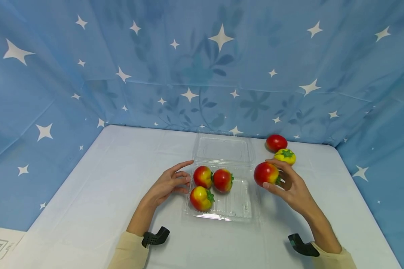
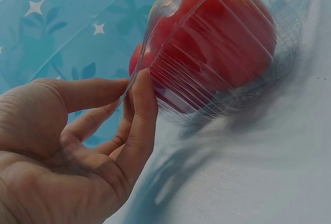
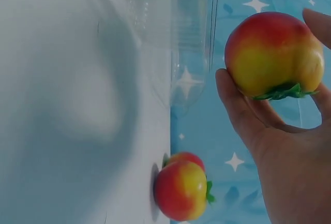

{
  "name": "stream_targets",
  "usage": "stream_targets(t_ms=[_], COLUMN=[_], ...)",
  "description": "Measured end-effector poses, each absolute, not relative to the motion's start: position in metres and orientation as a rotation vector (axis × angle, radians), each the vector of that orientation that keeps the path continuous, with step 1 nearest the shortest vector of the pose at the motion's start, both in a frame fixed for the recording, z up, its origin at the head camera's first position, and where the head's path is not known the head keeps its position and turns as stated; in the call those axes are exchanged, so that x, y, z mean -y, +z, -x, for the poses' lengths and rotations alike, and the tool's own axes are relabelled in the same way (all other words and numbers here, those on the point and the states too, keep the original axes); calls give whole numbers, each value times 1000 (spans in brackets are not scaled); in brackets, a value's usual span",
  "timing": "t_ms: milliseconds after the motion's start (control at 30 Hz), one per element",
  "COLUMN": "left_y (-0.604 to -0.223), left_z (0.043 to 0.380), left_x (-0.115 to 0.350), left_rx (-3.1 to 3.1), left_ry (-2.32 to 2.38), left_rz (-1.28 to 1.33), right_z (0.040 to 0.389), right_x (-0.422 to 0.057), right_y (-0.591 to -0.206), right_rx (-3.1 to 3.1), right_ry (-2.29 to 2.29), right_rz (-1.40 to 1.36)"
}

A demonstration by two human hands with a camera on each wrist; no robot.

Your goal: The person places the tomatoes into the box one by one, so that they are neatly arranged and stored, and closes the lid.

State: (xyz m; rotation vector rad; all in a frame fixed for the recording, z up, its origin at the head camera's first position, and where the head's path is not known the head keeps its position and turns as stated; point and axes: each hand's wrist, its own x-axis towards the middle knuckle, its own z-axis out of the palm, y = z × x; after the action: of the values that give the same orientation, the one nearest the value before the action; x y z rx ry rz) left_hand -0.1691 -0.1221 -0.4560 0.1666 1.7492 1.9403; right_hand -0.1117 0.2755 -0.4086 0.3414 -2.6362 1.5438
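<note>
Red-yellow fruit [image 1: 265, 173] — in right hand [image 1: 294, 189] (aloft).

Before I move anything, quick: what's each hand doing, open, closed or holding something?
Left hand: closed, pinching the edge of the clear plastic box.
Right hand: closed around a red-and-yellow fruit, held off the table.

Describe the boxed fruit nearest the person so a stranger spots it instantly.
On the white table lies an open clear container. Three fruits sit toward its left side. The nearest fruit shows the most yellow of the three.
</note>
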Motion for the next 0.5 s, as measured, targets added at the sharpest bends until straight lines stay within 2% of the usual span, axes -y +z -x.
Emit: stream_targets(t_ms=[200,500], left_y=[-458,-456], left_z=[170,169], left_x=[122,122], left_rx=[-1756,-1756], left_ry=[1938,1938], left_rz=[-173,-164], right_z=[112,109], right_x=[-270,-255], right_y=[-411,-408], right_rx=[2592,2632], right_ry=[1631,1634], right_rz=[-453,-465])
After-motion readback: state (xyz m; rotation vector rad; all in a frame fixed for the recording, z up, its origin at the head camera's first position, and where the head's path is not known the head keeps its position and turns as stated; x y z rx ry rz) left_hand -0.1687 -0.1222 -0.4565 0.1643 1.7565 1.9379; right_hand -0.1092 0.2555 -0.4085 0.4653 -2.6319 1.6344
